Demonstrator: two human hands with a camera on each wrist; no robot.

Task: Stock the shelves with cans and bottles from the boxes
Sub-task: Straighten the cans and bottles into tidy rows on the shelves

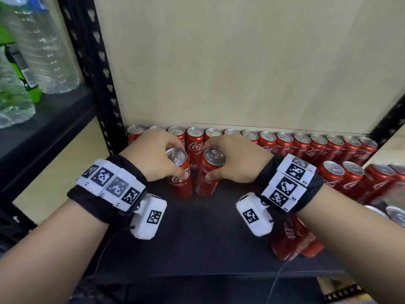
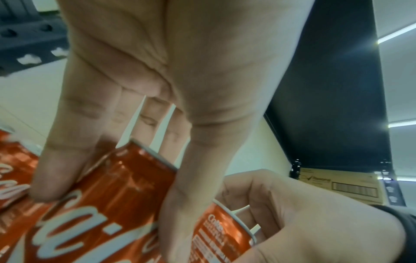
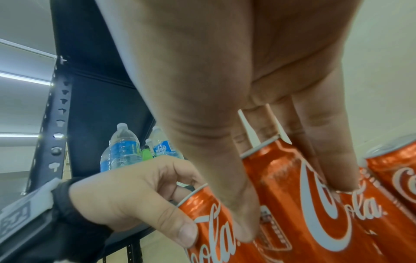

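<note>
Your left hand and right hand each have fingers curled round a red can standing upright on the dark shelf, just before the back row. Slide both back gently, keeping them vertical and labels forward.

Evenly lit indoor pics w/ ceiling strip lights glaring, wide-angle bending at edges, motion blur on right-side cans, close-up palms soft.
</note>
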